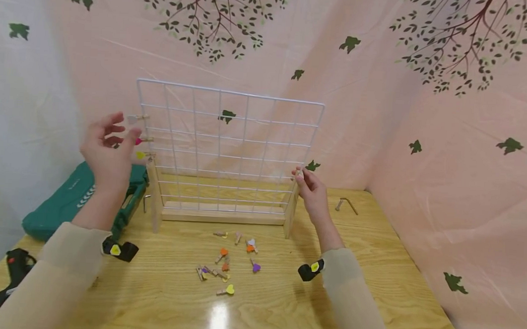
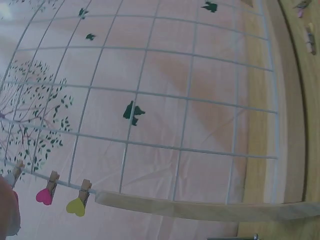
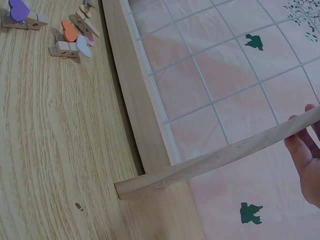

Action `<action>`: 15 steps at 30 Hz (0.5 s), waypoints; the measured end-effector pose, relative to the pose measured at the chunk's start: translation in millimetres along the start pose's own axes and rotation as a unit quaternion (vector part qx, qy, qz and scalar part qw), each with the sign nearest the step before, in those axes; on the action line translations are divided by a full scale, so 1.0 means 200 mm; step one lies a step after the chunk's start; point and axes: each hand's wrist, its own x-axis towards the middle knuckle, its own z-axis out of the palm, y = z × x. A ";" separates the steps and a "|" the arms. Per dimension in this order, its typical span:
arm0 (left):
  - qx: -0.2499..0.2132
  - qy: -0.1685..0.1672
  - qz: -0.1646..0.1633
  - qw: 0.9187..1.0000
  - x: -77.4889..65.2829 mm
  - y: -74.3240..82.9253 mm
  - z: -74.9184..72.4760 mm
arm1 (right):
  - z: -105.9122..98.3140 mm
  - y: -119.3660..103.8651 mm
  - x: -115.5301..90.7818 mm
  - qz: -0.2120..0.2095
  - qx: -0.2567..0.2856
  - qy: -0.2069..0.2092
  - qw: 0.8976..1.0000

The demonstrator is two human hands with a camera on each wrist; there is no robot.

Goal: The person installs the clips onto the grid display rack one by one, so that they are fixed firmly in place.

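A white wire grid [image 1: 231,92] stands upright in a wooden stand [image 1: 222,216]. Along its left edge are clipped small wooden clothespins with hearts: a whitish one [image 1: 133,119], a pink one [image 2: 45,196] and a yellow one [image 2: 76,207]. Beside these clips is my left hand [image 1: 107,149], its fingers loosely bent and apart; only a sliver of it shows at the left wrist view's edge. At the other side, my right hand [image 1: 314,194] grips the upper part of the stand's right wooden upright [image 3: 225,155] between thumb and fingers.
Several loose heart clothespins [image 1: 230,290] lie on the table [image 1: 162,303] before the stand. A green case [image 1: 60,203] is at the left, with a black glue gun [image 1: 16,276] nearer. A hex key [image 1: 350,206] and a bolt [image 1: 339,205] lie at the right.
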 end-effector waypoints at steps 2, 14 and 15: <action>0.008 -0.024 0.032 0.999 -0.05 0.00 -0.01 | 0.00 0.00 0.00 0.001 -0.004 -0.002 1.000; 0.149 -0.264 0.085 0.949 -0.38 -0.22 -0.06 | 0.00 -0.01 -0.01 -0.004 -0.005 -0.004 1.000; 0.158 -0.284 0.089 0.941 -0.41 -0.24 -0.06 | 0.00 0.00 0.00 -0.003 -0.004 -0.004 1.000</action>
